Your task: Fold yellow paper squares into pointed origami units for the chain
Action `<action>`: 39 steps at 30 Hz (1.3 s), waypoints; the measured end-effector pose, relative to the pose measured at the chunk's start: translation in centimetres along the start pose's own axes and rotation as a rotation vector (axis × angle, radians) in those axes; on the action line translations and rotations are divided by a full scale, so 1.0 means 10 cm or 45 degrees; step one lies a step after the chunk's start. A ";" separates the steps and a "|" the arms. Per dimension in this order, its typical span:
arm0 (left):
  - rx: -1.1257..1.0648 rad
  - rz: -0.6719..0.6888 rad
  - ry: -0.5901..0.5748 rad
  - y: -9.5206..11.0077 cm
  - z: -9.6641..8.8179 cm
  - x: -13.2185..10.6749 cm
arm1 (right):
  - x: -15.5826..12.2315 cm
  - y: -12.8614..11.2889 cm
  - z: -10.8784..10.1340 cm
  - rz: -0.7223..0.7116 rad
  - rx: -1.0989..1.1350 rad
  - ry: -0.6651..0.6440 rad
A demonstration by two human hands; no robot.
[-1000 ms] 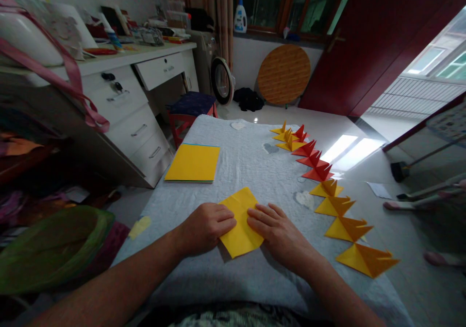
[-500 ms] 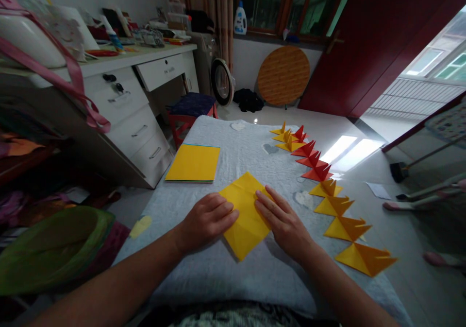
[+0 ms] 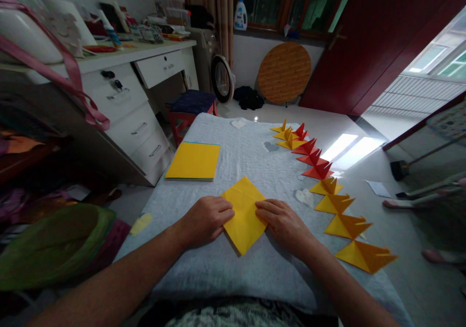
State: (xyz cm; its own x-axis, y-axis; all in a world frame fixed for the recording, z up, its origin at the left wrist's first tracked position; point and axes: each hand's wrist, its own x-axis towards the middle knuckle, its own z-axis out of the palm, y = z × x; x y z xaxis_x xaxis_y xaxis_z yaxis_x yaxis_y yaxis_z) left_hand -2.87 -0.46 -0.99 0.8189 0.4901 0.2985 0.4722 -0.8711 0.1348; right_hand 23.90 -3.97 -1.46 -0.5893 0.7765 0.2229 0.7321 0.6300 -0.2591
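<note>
A yellow paper square (image 3: 244, 211) lies turned like a diamond on the grey cloth-covered table (image 3: 251, 162) in front of me. My left hand (image 3: 206, 218) rests on its left corner with fingers curled, pressing the paper down. My right hand (image 3: 283, 221) presses on its right corner, fingers bent together. A crease runs across the sheet. A stack of yellow paper sheets (image 3: 193, 161) lies further back on the left.
A row of folded yellow and red paper pieces (image 3: 320, 171) runs along the table's right edge. A white desk with drawers (image 3: 138, 98) stands to the left, a stool (image 3: 191, 106) beyond the table. A green bag (image 3: 51, 244) lies at lower left.
The paper has turned from a tilted rectangle to a diamond. Both hands moved forward, then drew back to its side corners, and the fingers of my right hand curled in.
</note>
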 end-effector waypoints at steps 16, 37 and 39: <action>-0.553 -0.559 -0.018 -0.16 0.00 0.02 | 0.19 0.10 -0.10 0.291 0.257 0.017; -0.500 -0.644 0.028 -0.12 0.14 0.03 | 0.17 -0.03 0.16 0.526 0.379 0.325; -0.558 -0.691 0.051 -0.11 0.15 0.03 | 0.18 -0.03 0.19 0.627 0.385 0.269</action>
State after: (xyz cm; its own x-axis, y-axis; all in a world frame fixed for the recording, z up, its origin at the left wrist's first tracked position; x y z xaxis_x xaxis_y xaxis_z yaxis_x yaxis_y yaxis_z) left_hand -2.70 0.71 -2.46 0.4877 0.8655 0.1142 0.6297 -0.4393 0.6407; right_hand 21.98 -2.78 -2.77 -0.1036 0.9777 0.1827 0.7538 0.1970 -0.6269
